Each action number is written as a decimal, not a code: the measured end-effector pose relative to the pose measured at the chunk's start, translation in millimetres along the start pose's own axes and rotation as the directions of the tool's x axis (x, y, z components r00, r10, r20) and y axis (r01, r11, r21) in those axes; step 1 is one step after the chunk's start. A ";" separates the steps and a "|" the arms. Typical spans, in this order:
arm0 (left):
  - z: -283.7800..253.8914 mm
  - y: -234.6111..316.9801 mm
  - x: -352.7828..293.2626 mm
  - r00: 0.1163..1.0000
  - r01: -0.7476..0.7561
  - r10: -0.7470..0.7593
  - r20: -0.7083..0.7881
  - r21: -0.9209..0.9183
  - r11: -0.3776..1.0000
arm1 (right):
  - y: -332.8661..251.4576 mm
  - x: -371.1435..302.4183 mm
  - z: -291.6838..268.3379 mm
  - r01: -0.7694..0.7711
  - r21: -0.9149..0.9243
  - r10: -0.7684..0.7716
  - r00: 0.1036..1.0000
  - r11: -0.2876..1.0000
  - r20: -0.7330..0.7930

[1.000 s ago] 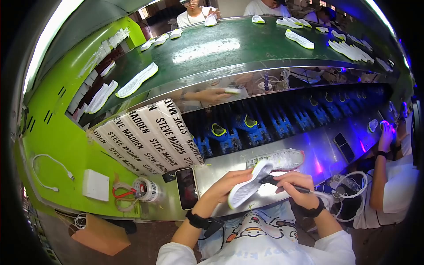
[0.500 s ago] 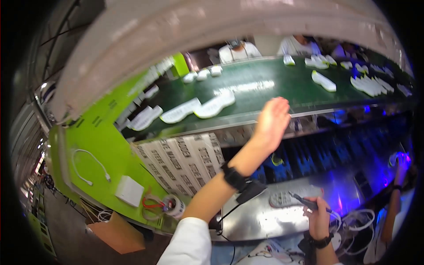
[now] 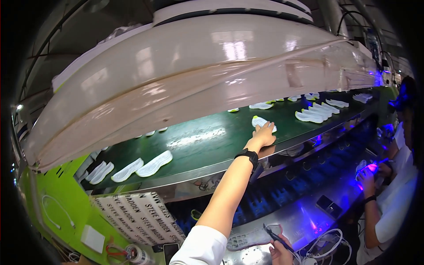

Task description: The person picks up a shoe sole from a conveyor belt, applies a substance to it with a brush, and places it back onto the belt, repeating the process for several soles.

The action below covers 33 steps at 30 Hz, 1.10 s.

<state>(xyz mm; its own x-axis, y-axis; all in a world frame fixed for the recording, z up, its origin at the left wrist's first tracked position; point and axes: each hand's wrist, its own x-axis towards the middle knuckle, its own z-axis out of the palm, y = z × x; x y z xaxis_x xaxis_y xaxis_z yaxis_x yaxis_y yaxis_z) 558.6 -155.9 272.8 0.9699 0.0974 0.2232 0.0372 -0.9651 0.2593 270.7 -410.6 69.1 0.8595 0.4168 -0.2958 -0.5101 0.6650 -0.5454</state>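
Observation:
My left hand (image 3: 263,135) reaches far out over the green conveyor belt (image 3: 221,149). Its fingers close over the near end of a white shoe sole (image 3: 259,121) with a yellow-green tip, which lies on the belt. At the lower edge my right hand (image 3: 282,253), partly cut off, grips a slim black pen-like tool (image 3: 272,232). Beneath the tool's tip a grey shoe sole (image 3: 247,239) rests on the metal worktop (image 3: 293,225), partly covered by my left sleeve.
More white soles (image 3: 153,164) lie along the belt. A pale plastic-wrapped hood (image 3: 198,84) hangs low above it. To the right, a co-worker's hands (image 3: 366,180) work under violet light. White cables (image 3: 324,245) and a dark device (image 3: 328,206) occupy the worktop.
My left hand has gone from hovering at the belt's near edge to touching a white sole on it. The view has tilted up and right. My right hand keeps the black tool.

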 end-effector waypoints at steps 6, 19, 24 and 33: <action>0.2 -22.0 12.7 0.855 0.311 -0.358 -0.375 -0.180 0.933 | -9.4 3.0 -6.2 -0.028 -0.026 0.027 0.999 0.999 -0.040; -21.2 -77.7 -343.2 0.979 0.150 -0.107 0.172 -0.972 -0.182 | -5.9 -7.1 0.7 -0.030 -0.274 0.082 0.980 0.961 0.181; 139.6 -69.4 -466.2 0.873 0.109 -0.359 0.329 -0.851 -0.514 | -4.2 -41.2 41.2 0.104 -0.647 0.362 0.758 0.755 0.544; 212.4 -39.0 -497.9 0.910 -0.068 -0.243 0.337 -0.457 -0.887 | 50.0 -11.4 40.0 0.861 -0.423 0.147 0.397 0.282 0.906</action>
<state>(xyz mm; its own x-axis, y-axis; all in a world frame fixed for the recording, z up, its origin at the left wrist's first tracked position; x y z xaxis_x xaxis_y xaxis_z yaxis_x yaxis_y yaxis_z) 125.4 -218.4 -48.0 0.9542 0.2413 -0.1768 -0.2087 0.9604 0.1844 234.1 -357.3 76.6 0.2385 0.8246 0.5130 0.6094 0.2842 -0.7401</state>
